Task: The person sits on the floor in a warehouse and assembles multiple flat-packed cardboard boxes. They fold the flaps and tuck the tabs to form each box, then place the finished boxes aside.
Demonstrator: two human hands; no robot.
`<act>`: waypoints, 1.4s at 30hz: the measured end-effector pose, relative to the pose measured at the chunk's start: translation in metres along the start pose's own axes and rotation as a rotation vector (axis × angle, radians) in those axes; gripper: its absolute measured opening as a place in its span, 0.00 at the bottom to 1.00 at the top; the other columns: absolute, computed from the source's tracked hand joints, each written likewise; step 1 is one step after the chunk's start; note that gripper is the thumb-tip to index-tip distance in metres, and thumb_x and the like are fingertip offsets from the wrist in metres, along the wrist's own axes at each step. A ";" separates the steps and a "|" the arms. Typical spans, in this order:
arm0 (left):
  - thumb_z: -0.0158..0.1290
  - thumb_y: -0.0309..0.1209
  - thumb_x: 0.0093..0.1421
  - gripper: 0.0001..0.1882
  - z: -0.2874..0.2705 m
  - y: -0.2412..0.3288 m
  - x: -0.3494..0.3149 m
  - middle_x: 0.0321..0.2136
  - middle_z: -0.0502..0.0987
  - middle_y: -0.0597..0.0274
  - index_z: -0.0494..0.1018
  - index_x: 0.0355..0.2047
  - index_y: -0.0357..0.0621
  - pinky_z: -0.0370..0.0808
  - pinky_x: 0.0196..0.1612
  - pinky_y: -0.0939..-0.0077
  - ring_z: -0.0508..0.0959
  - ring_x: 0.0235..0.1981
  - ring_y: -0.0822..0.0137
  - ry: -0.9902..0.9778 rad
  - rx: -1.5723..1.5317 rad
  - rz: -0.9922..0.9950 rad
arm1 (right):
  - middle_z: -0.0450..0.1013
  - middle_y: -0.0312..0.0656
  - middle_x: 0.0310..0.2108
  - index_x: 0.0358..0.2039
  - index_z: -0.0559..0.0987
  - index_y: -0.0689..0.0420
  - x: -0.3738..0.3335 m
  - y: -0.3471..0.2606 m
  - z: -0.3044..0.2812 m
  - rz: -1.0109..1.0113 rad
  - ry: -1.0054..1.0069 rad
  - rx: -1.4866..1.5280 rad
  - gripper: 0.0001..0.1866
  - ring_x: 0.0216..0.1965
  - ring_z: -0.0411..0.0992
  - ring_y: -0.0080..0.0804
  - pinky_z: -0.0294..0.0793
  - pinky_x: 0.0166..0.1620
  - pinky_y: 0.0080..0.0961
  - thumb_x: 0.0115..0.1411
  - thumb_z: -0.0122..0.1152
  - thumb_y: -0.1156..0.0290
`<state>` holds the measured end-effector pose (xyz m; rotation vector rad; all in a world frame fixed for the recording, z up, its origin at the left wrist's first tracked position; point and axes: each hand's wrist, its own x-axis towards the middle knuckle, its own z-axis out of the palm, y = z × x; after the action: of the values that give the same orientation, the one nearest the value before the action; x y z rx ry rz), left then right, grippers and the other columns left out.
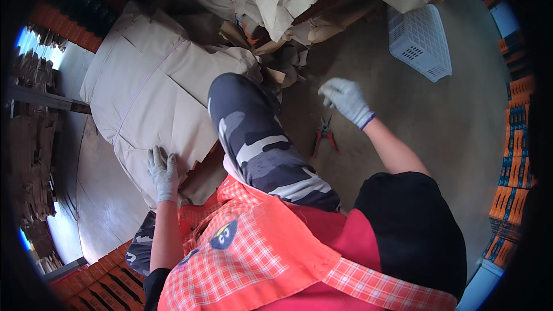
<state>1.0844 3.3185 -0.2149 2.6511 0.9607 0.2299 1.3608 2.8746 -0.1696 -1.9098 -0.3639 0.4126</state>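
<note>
My left hand (163, 171), in a grey glove, presses flat with spread fingers on the near edge of a large bundle of flattened brown cardboard (150, 80). Gloved as well, my right hand (345, 99) hovers over the concrete floor with its fingers loosely curled and nothing in them. Red-handled cutters (324, 135) lie on the floor just below and left of that hand, apart from it. My knee in camouflage trousers (253, 132) rises between the two hands, above a red checked apron (253, 253).
Crumpled brown paper and cardboard scraps (288, 0) pile up at the far side. A white plastic crate (419, 40) lies on the floor at the upper right. Stacks of orange folded boxes (512, 167) line the right edge and the lower left corner.
</note>
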 end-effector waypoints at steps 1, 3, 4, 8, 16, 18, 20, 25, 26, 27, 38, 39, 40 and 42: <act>0.55 0.41 0.60 0.35 0.000 0.008 -0.005 0.65 0.57 0.43 0.59 0.65 0.44 0.51 0.67 0.53 0.57 0.66 0.46 0.002 0.035 -0.024 | 0.78 0.42 0.23 0.31 0.81 0.59 0.001 0.053 0.008 0.357 -0.039 -0.054 0.12 0.24 0.75 0.29 0.74 0.29 0.27 0.60 0.58 0.63; 0.55 0.42 0.59 0.35 -0.005 0.016 -0.018 0.66 0.55 0.43 0.59 0.65 0.45 0.49 0.67 0.51 0.56 0.67 0.46 0.012 0.101 -0.019 | 0.77 0.52 0.42 0.40 0.82 0.58 -0.009 0.151 0.017 0.601 -0.331 -0.864 0.20 0.44 0.76 0.54 0.74 0.48 0.42 0.59 0.52 0.57; 0.56 0.41 0.59 0.36 -0.010 0.016 -0.026 0.66 0.55 0.43 0.58 0.65 0.46 0.49 0.67 0.51 0.55 0.67 0.46 0.017 0.135 0.010 | 0.75 0.52 0.48 0.45 0.81 0.57 -0.022 0.191 0.025 0.734 -0.342 -0.894 0.22 0.52 0.73 0.50 0.73 0.53 0.40 0.59 0.50 0.55; 0.57 0.40 0.57 0.38 -0.031 0.009 -0.056 0.67 0.54 0.44 0.58 0.66 0.48 0.47 0.68 0.50 0.55 0.67 0.48 0.027 0.228 0.032 | 0.70 0.51 0.55 0.56 0.72 0.53 -0.068 0.277 0.066 1.104 -0.006 -0.785 0.24 0.58 0.69 0.46 0.71 0.56 0.42 0.60 0.53 0.58; 0.59 0.37 0.55 0.39 -0.047 0.028 -0.067 0.66 0.56 0.44 0.58 0.66 0.47 0.50 0.68 0.52 0.56 0.66 0.46 0.097 0.153 0.033 | 0.77 0.52 0.41 0.41 0.79 0.57 -0.051 0.299 0.073 0.797 -0.447 -0.921 0.15 0.47 0.76 0.48 0.76 0.46 0.40 0.57 0.54 0.62; 0.59 0.33 0.55 0.39 -0.045 0.047 -0.057 0.67 0.54 0.45 0.56 0.66 0.47 0.52 0.67 0.55 0.55 0.67 0.45 0.141 0.119 0.054 | 0.77 0.53 0.37 0.36 0.78 0.59 -0.046 0.293 0.069 0.699 -0.289 -0.709 0.14 0.44 0.76 0.49 0.76 0.43 0.40 0.56 0.52 0.64; 0.60 0.31 0.55 0.42 -0.040 0.073 -0.047 0.67 0.53 0.45 0.53 0.68 0.46 0.54 0.67 0.58 0.54 0.68 0.46 0.204 0.017 0.022 | 0.76 0.53 0.31 0.32 0.77 0.63 -0.050 0.275 0.067 0.865 -0.134 -0.052 0.14 0.37 0.76 0.49 0.73 0.38 0.40 0.54 0.50 0.65; 0.61 0.30 0.52 0.45 -0.033 0.143 -0.029 0.67 0.52 0.43 0.52 0.68 0.44 0.53 0.67 0.54 0.52 0.68 0.41 0.297 -0.313 0.350 | 0.72 0.44 0.25 0.28 0.73 0.61 -0.071 0.178 0.064 0.306 0.094 -0.315 0.07 0.30 0.72 0.37 0.71 0.35 0.32 0.53 0.52 0.71; 0.61 0.29 0.52 0.45 -0.038 0.153 -0.027 0.67 0.52 0.42 0.52 0.68 0.43 0.53 0.67 0.53 0.53 0.68 0.41 0.319 -0.335 0.420 | 0.71 0.42 0.24 0.28 0.72 0.61 -0.074 0.152 0.062 0.258 0.161 -0.336 0.04 0.29 0.71 0.34 0.71 0.35 0.30 0.52 0.53 0.74; 0.61 0.28 0.51 0.45 -0.045 0.162 -0.027 0.67 0.52 0.42 0.53 0.67 0.43 0.53 0.67 0.53 0.53 0.67 0.40 0.326 -0.341 0.473 | 0.70 0.40 0.25 0.28 0.72 0.60 -0.077 0.124 0.061 0.118 0.198 -0.170 0.03 0.28 0.70 0.32 0.71 0.34 0.29 0.51 0.53 0.76; 0.64 0.41 0.54 0.51 -0.117 0.195 -0.057 0.68 0.50 0.42 0.46 0.69 0.39 0.53 0.67 0.66 0.52 0.69 0.54 -0.363 -1.249 0.455 | 0.69 0.41 0.27 0.29 0.69 0.60 -0.066 -0.233 0.066 -0.003 -0.614 0.587 0.11 0.16 0.62 0.18 0.59 0.18 0.15 0.42 0.52 0.83; 0.58 0.39 0.61 0.39 -0.115 0.190 -0.062 0.60 0.65 0.44 0.53 0.66 0.39 0.63 0.62 0.66 0.66 0.61 0.60 -0.333 -1.182 0.496 | 0.70 0.40 0.28 0.31 0.71 0.60 -0.065 -0.245 0.084 0.032 -0.721 0.533 0.10 0.19 0.64 0.18 0.62 0.21 0.14 0.45 0.53 0.82; 0.55 0.37 0.63 0.31 -0.111 0.184 -0.065 0.52 0.71 0.47 0.59 0.62 0.38 0.69 0.56 0.68 0.72 0.53 0.63 -0.462 -1.395 0.249 | 0.70 0.38 0.30 0.34 0.72 0.60 -0.063 -0.251 0.104 -0.078 -0.737 0.407 0.11 0.23 0.66 0.19 0.65 0.26 0.15 0.47 0.53 0.82; 0.49 0.35 0.66 0.18 -0.103 0.169 -0.072 0.39 0.78 0.54 0.66 0.51 0.37 0.76 0.45 0.73 0.79 0.39 0.69 -0.432 -1.616 0.020 | 0.73 0.37 0.34 0.45 0.73 0.62 -0.056 -0.250 0.146 -0.300 -0.705 0.217 0.17 0.35 0.71 0.20 0.71 0.40 0.18 0.52 0.55 0.80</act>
<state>1.1038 3.1734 -0.0637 1.1182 0.2738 0.2509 1.2310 3.0597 0.0193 -1.4194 -1.0085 0.8796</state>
